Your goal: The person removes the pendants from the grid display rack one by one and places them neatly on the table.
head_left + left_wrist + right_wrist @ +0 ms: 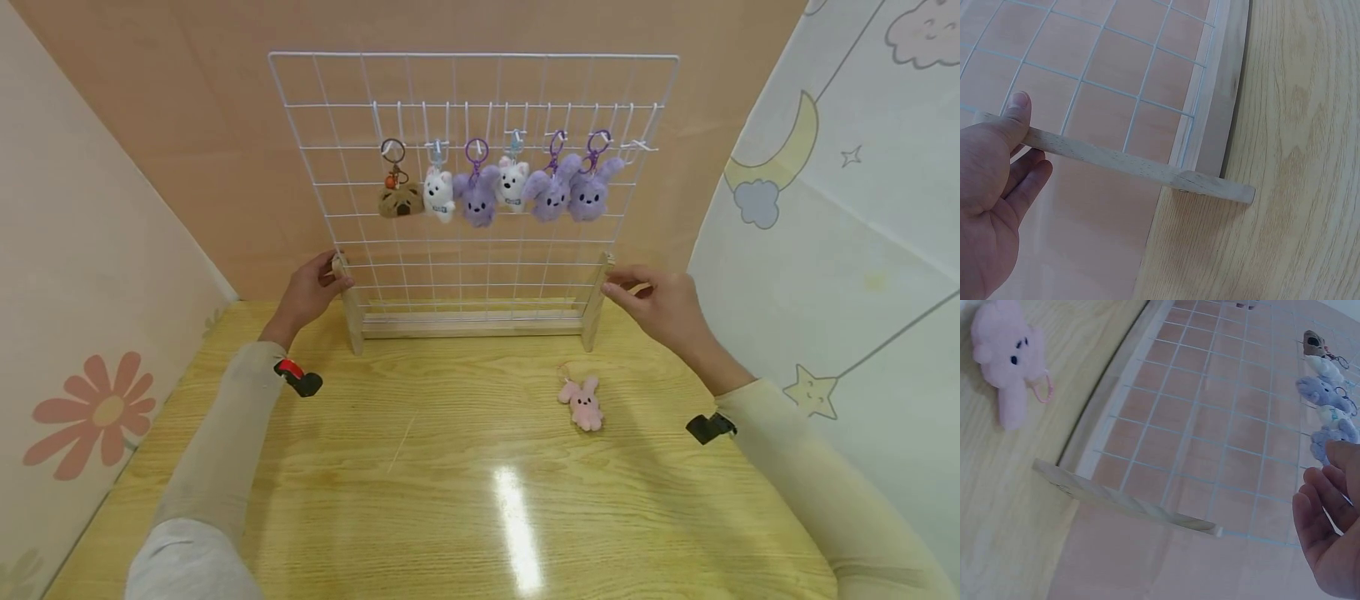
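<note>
A white wire grid rack (480, 242) stands upright in a wooden base (472, 325). My left hand (309, 292) grips the upper part of the left wooden post (1110, 157), thumb on one side and fingers on the other. At the right wooden post (594, 308), my right hand (663, 304) hovers beside the top with loosely bent fingers; the right wrist view has a gap between them. From hooks hang a brown plush keychain (401, 201), white plush keychains (438, 193) and purple plush keychains (477, 200).
A pink bunny keychain (586, 405) lies on the wood-grain table (450, 433), in front of the rack's right side. Behind the rack is an orange backdrop (187, 108). Pale patterned walls (825, 250) flank the table.
</note>
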The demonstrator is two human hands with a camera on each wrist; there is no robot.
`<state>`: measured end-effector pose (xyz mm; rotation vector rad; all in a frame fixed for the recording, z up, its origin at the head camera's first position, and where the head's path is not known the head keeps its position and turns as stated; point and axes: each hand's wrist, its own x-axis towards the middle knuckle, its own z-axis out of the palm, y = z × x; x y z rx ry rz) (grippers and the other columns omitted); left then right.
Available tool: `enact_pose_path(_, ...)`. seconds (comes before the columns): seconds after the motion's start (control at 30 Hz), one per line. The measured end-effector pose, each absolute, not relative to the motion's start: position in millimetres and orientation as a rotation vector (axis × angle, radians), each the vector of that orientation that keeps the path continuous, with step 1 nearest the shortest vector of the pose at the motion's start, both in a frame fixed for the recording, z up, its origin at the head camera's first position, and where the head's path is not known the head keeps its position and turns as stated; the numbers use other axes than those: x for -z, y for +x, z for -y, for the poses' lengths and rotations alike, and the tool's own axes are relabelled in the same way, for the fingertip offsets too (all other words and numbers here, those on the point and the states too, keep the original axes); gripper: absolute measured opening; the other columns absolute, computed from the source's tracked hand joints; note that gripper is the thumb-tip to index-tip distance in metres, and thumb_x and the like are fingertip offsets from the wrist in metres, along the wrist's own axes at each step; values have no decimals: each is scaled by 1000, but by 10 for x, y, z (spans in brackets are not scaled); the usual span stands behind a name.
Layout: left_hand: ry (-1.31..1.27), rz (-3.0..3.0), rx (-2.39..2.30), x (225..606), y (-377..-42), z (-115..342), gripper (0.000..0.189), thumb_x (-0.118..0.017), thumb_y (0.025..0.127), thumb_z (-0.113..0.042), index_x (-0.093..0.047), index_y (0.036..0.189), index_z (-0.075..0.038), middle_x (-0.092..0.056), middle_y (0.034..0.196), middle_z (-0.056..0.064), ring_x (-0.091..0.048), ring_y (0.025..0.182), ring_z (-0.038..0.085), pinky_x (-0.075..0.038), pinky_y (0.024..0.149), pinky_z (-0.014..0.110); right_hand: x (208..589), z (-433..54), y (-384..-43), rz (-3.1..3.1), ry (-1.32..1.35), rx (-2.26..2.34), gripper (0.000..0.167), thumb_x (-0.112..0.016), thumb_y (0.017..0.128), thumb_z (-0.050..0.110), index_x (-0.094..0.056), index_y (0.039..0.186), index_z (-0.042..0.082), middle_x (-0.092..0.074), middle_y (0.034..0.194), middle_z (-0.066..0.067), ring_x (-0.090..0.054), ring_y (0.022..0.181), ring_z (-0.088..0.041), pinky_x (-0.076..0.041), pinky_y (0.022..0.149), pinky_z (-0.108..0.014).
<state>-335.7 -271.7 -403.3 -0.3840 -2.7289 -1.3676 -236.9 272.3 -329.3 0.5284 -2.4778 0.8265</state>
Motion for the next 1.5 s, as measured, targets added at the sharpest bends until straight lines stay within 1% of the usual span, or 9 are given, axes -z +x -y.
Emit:
enact_pose_path(0.07, -385, 2727, 1364, 4032, -3356, 2715, 66, -60, 105, -21, -29, 160, -3, -41, 156, 26, -47, 139, 45, -49, 105, 57, 3225, -2713, -2383, 2445, 523, -815, 25, -77, 95, 19, -78, 116, 5, -78, 98, -12, -73, 81, -19, -45, 68, 0)
enact_pose_path(0.13, -387, 2723, 1364, 4033, -3358, 2714, 65, -60, 105, -20, -30, 160, -3, -41, 156, 26, -48, 139, 45, -49, 105, 57, 3162, -2699, -2397, 2415, 511, -807, 26, -76, 95, 20, -77, 118, 7, -78, 99, -11, -70, 81, -5, -45, 69, 0)
enact_pose_path(0.23, -387, 2722, 1365, 4038, -3362, 2708, 64, -61, 105, -20, -32, 159, -2, -41, 156, 26, -48, 139, 45, -49, 105, 57, 3072, -2670, -2420, 2373, 489, -819, 26, -77, 95, 20, -78, 118, 7, -78, 97, -12, -59, 80, 16, -45, 69, 0)
enact_pose_path(0.33, -384, 2726, 1365, 4044, -3365, 2700, 64, -61, 105, -20, -32, 159, -2, -41, 156, 26, -47, 139, 45, -49, 105, 57, 2985, -2628, -2448, 2332, 463, -838, 27, -77, 94, 21, -78, 117, 7, -78, 97, -12, -52, 80, 24, -44, 69, 1)
enact_pose_path(0.6, -390, 2721, 1390, 4021, -3350, 2698, 65, -61, 105, -20, -31, 159, 0, -40, 157, 27, -46, 140, 45, -48, 106, 58, 2782, -2481, -2535, 2218, 411, -934, 28, -77, 95, 25, -79, 117, 9, -78, 106, -8, -58, 80, 16, -47, 71, -3)
enact_pose_path(0.87, -387, 2725, 1373, 4019, -3344, 2705, 65, -61, 105, -21, -32, 159, -1, -40, 156, 27, -46, 140, 45, -48, 106, 57, 2641, -2343, -2633, 2144, 308, -1012, 30, -75, 96, 30, -78, 120, 13, -78, 108, -8, -60, 79, 10, -49, 71, -5)
enact_pose_path(1.13, -383, 2720, 1371, 4028, -3344, 2712, 65, -60, 105, -22, -32, 159, -2, -41, 157, 26, -46, 140, 45, -47, 107, 57, 2515, -2247, -2812, 2047, 254, -1109, 29, -76, 95, 28, -78, 119, 12, -77, 114, -4, -62, 76, 11, -53, 72, -7)
enact_pose_path(1.27, -380, 2729, 1362, 4029, -3346, 2712, 65, -60, 105, -23, -31, 160, -3, -41, 157, 26, -46, 140, 45, -48, 107, 58, 2492, -2213, -2901, 2016, 235, -1106, 27, -76, 94, 25, -79, 116, 10, -77, 112, -4, -62, 72, 12, -54, 73, -8)
enact_pose_path(1.5, -378, 2731, 1366, 4011, -3332, 2712, 65, -60, 105, -24, -31, 160, -3, -41, 157, 25, -46, 140, 44, -48, 107, 57, 2470, -2177, -3036, 1972, 183, -1147, 27, -77, 94, 27, -80, 115, 10, -78, 110, -4, -62, 67, 10, -52, 67, -8)
